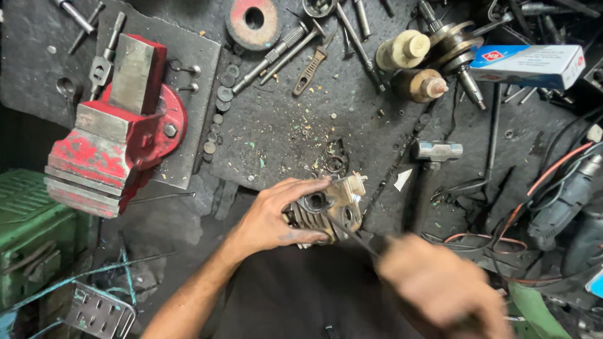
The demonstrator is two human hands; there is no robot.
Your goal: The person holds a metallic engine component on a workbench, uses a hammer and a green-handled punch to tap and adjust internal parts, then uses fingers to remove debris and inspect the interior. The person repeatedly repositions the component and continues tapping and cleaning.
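Observation:
My left hand (276, 216) grips a small finned metal engine part (330, 207) at the near edge of the dark, greasy workbench (282, 125). Fingers wrap over its top and side. My right hand (440, 285), blurred by motion, holds a thin dark tool (352, 235) whose tip reaches into the part's round opening. The tool's handle is hidden inside the fist.
A red bench vise (119, 125) stands at the left. A hammer (436, 150) lies right of the part. Screwdrivers, rods, a grinding wheel (253, 21), two capped bottles (411, 66) and a blue-white box (527, 63) sit at the back. An electric drill (565, 201) and cables crowd the right edge.

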